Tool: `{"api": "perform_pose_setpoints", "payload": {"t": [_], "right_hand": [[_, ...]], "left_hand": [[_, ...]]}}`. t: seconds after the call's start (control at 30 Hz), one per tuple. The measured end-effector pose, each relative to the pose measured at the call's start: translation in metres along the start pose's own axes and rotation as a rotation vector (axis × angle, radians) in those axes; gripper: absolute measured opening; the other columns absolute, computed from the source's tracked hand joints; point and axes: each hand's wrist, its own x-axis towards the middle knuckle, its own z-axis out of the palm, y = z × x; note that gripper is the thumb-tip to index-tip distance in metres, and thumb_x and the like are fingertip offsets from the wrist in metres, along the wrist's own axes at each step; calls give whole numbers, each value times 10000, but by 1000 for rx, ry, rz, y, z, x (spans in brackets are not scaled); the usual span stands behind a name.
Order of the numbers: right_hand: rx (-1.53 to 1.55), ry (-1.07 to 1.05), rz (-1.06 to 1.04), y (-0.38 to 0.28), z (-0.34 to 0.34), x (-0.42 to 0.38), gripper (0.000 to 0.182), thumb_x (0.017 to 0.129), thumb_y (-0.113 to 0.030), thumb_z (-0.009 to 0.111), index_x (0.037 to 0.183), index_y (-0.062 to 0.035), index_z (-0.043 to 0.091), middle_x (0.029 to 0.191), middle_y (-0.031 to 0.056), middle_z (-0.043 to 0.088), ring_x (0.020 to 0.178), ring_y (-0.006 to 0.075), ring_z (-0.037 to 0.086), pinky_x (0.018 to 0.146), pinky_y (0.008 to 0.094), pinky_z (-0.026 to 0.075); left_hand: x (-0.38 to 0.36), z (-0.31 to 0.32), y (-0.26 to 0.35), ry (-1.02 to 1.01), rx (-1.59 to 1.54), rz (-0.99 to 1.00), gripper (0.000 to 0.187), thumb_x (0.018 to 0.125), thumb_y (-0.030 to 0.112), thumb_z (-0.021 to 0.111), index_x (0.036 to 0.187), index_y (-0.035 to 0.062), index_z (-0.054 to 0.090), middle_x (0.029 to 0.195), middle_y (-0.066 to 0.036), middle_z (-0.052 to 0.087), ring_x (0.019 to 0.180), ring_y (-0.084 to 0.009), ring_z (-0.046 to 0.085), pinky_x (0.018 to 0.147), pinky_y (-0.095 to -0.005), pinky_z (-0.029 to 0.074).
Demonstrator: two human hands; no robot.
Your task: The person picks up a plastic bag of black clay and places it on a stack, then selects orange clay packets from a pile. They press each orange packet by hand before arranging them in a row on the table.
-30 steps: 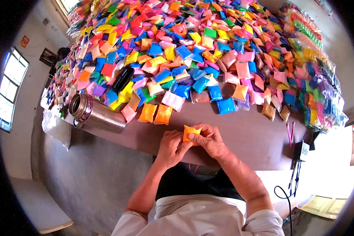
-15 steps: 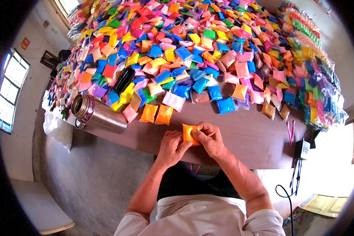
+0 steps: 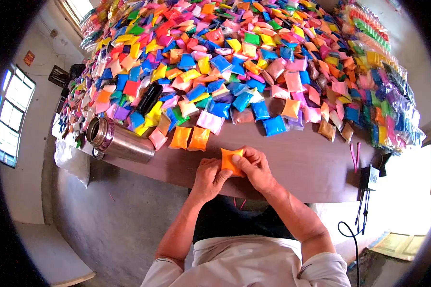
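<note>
Head view: two hands hold one orange packet.

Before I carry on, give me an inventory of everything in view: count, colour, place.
Held packet: one, orange, between the hands
Loose packets: two, orange, before the pile
Packet pile: too many to count, multicoloured, across the table
Bagged packets: uncounted, multicoloured, right
Metal flask: one, silver, lying left
Glossy object: one, black, beside pile
Strips: two, pink, right
Cabled box: one, black-white, right end
Table: one, brown, centre
Plastic bag: one, whitish, left
Left hand: one, bare, at packet
Right hand: one, bare, at packet
</note>
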Motion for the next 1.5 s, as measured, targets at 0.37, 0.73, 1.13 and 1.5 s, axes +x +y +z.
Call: {"api": "perform_pose_setpoints", "payload": {"t": [0.37,0.73,1.13,1.5], "right_hand": [[173,-331,183,-26,-1,1,321,947,-283,633,1148,-36,596,965,20,627,823,92,564,706,209,452],[254,-141,117,-16,1,-2,179,941,-150,647,1042,-4,622,922,31,671,804,98,611,703,244,503],[21,-139,-17,-7,3,-1,240,964,-168,618,1109,22,628,983,9,649,863,74,559,759,245,483],[139,-56,5,-10,11,-1,250,961,-158,622,1129,26,609,1007,23,643,884,86,582,770,240,500]], "left_hand": [[-5,1,-12,-68,-325,-105,466,994,453,461,812,61,637,763,-70,642,779,-271,597,816,-380,402],[-14,3,-20,-88,-388,-213,476,995,444,442,807,51,633,844,-91,668,844,-259,605,847,-394,381],[-2,-3,-6,-73,-60,19,387,954,412,557,875,42,635,778,-100,629,774,-289,601,767,-401,420],[-2,-1,-11,-28,-90,3,364,946,361,575,795,29,588,719,-105,586,703,-307,576,725,-404,419]]}}
